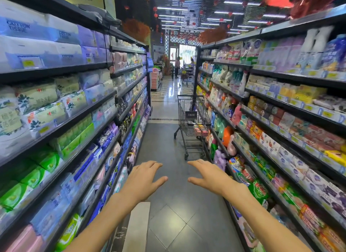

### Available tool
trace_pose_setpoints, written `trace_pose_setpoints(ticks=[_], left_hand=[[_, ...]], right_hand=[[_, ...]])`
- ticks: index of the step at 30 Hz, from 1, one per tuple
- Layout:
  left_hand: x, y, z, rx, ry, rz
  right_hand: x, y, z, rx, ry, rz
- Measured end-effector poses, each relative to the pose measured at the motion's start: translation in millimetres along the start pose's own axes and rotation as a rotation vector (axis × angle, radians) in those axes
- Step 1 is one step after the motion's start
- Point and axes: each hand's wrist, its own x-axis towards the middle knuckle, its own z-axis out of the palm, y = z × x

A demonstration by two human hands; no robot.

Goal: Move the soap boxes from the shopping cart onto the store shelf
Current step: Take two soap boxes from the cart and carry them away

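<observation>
A dark wire shopping cart [192,118] stands down the aisle, close against the right-hand shelving. Pink and yellow soap boxes [201,130] lie in the bottom of its basket. Rows of boxed soap [265,109] fill the right store shelf [292,109] at mid height. My left hand [145,178] and my right hand [208,176] are both stretched forward over the floor, palms down, fingers straight and spread, holding nothing. The cart is well beyond both hands.
Tall shelves line both sides: tissue packs [37,100] on the left, detergent bottles and bags [226,101] on the right. The grey tiled aisle floor [168,214] runs between them. A person with another cart [177,67] stands far off near the entrance.
</observation>
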Motion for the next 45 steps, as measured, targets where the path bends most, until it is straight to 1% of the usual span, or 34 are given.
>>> trace_pose_setpoints(ticks=[3, 7, 16, 22, 26, 29, 33, 40, 45], left_hand=[[51, -32, 5, -0.023, -0.017, 0.003], [125, -71, 15, 0.014, -0.018, 0.02], [287, -152, 72, -0.008, -0.023, 0.009], [438, -197, 94, 0.012, -0.032, 0.009], [540, -226, 101, 0.014, 0.004, -0.009], [605, -252, 117, -0.003, 0.0, -0.018], [698, -298, 146, 0.017, -0.054, -0.01], [874, -397, 195, -0.03, -0.042, 0.031], [1011, -455, 209, -0.03, -0.072, 0.044]], right_hand=[[59, 12, -5, -0.002, 0.004, 0.03], [135, 32, -9, 0.001, 0.038, 0.036], [321, 109, 21, 0.03, 0.017, 0.005], [465, 185, 15, 0.044, 0.016, -0.011], [562, 231, 4, 0.026, 0.022, -0.018], [629, 260, 7, 0.024, 0.003, -0.017], [723, 300, 14, -0.009, -0.032, -0.014], [909, 355, 35, -0.015, -0.056, 0.052], [1031, 390, 21, -0.014, -0.045, 0.079]])
